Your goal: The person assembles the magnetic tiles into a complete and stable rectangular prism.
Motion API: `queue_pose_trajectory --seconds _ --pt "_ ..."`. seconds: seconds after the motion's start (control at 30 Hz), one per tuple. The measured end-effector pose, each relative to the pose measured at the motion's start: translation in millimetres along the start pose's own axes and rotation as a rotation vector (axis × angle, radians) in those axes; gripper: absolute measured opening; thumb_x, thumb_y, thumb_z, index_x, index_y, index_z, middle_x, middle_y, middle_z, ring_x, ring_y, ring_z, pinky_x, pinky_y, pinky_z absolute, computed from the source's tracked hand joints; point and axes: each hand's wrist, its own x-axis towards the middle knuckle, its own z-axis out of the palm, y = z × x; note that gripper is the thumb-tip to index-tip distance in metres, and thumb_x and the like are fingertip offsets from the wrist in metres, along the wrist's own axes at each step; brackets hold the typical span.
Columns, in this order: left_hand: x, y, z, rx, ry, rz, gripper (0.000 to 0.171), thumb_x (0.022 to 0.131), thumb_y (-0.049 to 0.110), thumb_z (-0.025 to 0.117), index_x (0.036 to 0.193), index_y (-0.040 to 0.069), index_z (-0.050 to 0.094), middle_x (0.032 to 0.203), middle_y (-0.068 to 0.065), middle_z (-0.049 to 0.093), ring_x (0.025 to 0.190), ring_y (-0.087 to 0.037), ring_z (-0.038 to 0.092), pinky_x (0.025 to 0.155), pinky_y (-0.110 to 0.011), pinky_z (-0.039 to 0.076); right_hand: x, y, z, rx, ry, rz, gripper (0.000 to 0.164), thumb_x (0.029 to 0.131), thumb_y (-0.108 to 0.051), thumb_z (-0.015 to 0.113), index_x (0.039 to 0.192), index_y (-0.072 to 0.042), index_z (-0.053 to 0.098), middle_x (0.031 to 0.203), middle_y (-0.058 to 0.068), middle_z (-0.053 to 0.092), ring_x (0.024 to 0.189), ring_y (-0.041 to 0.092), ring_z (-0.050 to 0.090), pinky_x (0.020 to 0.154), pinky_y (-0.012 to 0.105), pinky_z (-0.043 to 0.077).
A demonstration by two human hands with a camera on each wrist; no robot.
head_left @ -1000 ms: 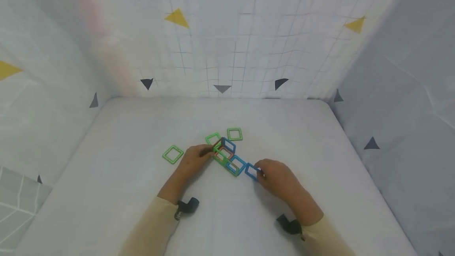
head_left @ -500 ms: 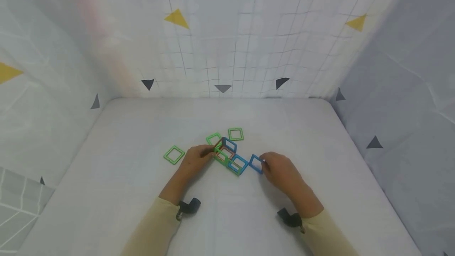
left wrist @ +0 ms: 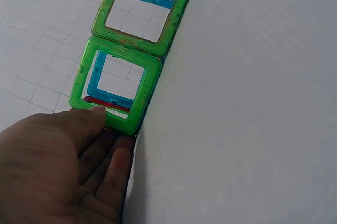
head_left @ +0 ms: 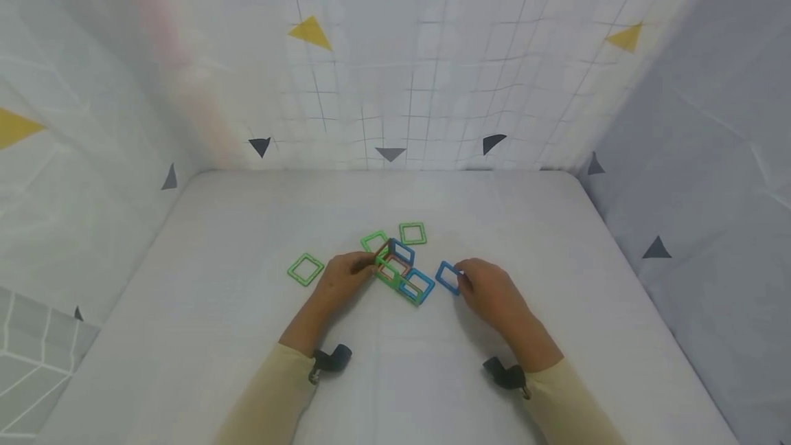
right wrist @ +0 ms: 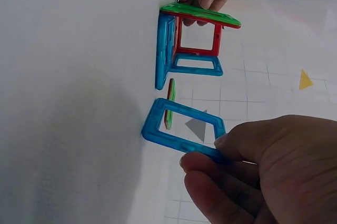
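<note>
A small structure of square magnetic tiles stands on the white table, with blue and red tiles on the bottom and upright green, red and blue ones as walls. My left hand (head_left: 342,280) pinches its near left corner; in the left wrist view the thumb lies at the lower edge of an upright green magnetic tile (left wrist: 79,71), the fingers beyond it. A second green tile (left wrist: 97,16) stands in line with it. Between thumb and fingers, my right hand (head_left: 494,294) holds a loose blue magnetic tile (right wrist: 152,119) by one edge, tilted and apart from the structure.
One green tile (head_left: 294,279) lies left of my left hand. Behind the structure are two more, a green tile (head_left: 366,244) close to it and another green tile (head_left: 403,233) farther back. White sheeting with a grid (head_left: 371,74) rises behind the table (head_left: 395,376).
My right hand has moved away from me and slightly right with the blue tile, which has turned and now stands farther from the structure. My left hand keeps its hold on the corner.
</note>
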Motion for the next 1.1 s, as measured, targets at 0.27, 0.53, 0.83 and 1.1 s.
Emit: queue_pose_trajectory --seconds 0.27,0.53,0.83,1.1 --pt "-2.4 1.0 0.7 0.005 0.010 0.021 0.032 0.094 0.037 0.067 0.123 0.022 0.069 0.123 0.004 0.070 0.125 -0.019 0.060 0.108 -0.043 0.046 5.4 -4.5 2.6 0.020 0.033 -0.062 0.021 0.091 -0.008 0.070 0.113 -0.008 0.070 0.110 0.007 0.073 0.107 0.025 0.069 0.092 0.042 0.058" --pt "-3.2 -0.3 0.5 0.000 0.020 0.024 0.032 0.094 0.037 0.068 0.122 0.021 0.070 0.122 0.004 0.071 0.125 -0.020 0.060 0.107 -0.043 0.047 12.6 -15.7 5.9 0.003 0.032 -0.093 0.020 0.092 -0.011 0.071 0.112 -0.012 0.071 0.106 0.002 0.073 0.102 0.019 0.069 0.089 0.036 0.059" --pt "-3.2 1.6 -0.9 0.000 0.019 0.014 0.031 0.095 0.036 0.068 0.122 0.022 0.070 0.121 0.005 0.071 0.124 -0.018 0.060 0.108 -0.042 0.047 18.8 -23.1 6.3 0.032 -0.002 -0.096 0.022 0.094 -0.012 0.068 0.115 -0.013 0.071 0.109 0.002 0.072 0.106 0.018 0.068 0.092 0.035 0.057" --pt "-1.1 0.3 2.3 -0.006 0.005 0.031 0.031 0.095 0.036 0.068 0.122 0.021 0.070 0.121 0.004 0.071 0.124 -0.019 0.060 0.108 -0.043 0.046 21.5 -22.0 11.8 0.035 -0.007 -0.092 0.022 0.095 -0.012 0.067 0.116 -0.012 0.070 0.107 0.002 0.072 0.104 0.018 0.068 0.091 0.036 0.057"
